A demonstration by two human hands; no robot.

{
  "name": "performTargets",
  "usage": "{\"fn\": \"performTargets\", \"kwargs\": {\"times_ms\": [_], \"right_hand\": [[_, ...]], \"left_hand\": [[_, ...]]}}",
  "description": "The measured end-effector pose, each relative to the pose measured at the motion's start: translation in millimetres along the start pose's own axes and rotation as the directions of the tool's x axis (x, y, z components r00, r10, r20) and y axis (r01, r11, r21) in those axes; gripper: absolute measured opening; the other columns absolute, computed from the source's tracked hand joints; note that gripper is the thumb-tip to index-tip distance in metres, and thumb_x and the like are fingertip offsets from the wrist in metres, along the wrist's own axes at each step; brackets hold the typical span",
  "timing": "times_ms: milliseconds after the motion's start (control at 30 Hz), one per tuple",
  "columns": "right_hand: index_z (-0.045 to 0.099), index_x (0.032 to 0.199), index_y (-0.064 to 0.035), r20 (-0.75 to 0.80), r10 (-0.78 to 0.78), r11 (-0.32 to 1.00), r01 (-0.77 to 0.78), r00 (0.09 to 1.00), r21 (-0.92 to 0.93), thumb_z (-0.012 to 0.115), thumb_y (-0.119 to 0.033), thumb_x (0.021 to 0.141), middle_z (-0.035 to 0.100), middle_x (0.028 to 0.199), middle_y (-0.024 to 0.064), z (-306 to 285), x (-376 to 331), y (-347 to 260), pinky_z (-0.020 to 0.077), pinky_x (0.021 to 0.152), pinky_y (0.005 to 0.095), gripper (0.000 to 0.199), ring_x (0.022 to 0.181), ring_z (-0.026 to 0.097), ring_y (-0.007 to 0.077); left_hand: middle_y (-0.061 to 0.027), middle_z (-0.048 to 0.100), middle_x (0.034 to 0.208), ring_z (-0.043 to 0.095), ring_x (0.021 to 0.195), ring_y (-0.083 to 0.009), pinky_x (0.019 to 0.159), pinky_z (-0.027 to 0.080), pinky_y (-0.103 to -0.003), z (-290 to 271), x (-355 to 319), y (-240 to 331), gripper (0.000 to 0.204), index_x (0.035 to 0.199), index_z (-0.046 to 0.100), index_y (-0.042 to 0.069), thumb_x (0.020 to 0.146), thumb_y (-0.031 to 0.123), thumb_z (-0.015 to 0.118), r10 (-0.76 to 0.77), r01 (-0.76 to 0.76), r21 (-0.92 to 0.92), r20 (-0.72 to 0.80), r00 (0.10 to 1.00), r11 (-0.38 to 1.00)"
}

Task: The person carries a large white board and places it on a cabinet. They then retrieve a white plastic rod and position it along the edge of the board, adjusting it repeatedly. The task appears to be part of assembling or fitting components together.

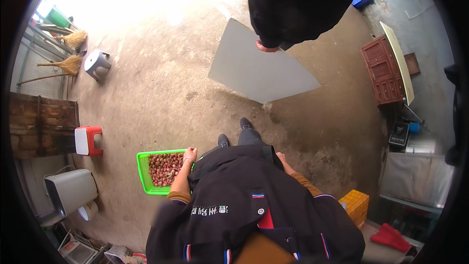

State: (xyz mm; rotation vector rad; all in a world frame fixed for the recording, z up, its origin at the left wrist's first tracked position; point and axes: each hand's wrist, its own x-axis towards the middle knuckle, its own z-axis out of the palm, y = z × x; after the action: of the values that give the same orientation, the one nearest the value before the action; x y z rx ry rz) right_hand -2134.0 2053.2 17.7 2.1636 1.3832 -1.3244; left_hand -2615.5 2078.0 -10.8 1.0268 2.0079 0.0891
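Note:
My left hand, with a pale band at the wrist, is closed on the right rim of a bright green plastic basket. Small reddish-purple bulbs that look like shallots fill much of the basket, which is held at my left side. My right hand hangs by my right hip, partly hidden behind my dark apron; its fingers do not show clearly. Ahead of me, a co-worker in black has a hand at the edge of a large flat grey board.
To the left are a red-and-white stool, a grey stool, straw brooms and a grey bin-like box. On the right stand a reddish-brown cabinet and a yellow crate. Concrete floor lies between.

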Motion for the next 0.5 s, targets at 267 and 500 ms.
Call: {"fn": "performTargets", "kwargs": {"times_ms": [267, 500], "right_hand": [[0.065, 0.096, -0.009, -0.027, 0.104, 0.99, -0.101, 0.994, 0.098, 0.047, -0.043, 0.082, 0.062, 0.106, 0.0181, -10, -13, -9, 0.0456, 0.08, 0.0451, 0.041, 0.101, 0.057, 0.0381], [0.066, 0.096, -0.01, -0.077, 0.113, 0.992, -0.109, 0.991, 0.055, 0.05, -0.044, 0.08, 0.062, 0.104, 0.0187, -13, -13, -11, 0.0457, 0.083, 0.0449, 0.041, 0.101, 0.057, 0.0374]], "left_hand": [[-0.02, 0.065, 0.097, 0.061, 0.097, -0.0333, 0.086, 0.046, -0.039, 2, 5, 3, 0.039, 0.099, 0.064, 0.002, 0.081, 0.036, 0.056, 0.048, -0.048, 0.035, -0.012, 0.999, 0.998], [-0.0197, 0.065, 0.094, 0.062, 0.093, -0.0331, 0.083, 0.048, -0.039, 13, 19, 3, 0.039, 0.099, 0.065, 0.003, 0.079, 0.036, 0.058, 0.078, -0.078, -0.005, -0.016, 0.997, 0.997]]}}
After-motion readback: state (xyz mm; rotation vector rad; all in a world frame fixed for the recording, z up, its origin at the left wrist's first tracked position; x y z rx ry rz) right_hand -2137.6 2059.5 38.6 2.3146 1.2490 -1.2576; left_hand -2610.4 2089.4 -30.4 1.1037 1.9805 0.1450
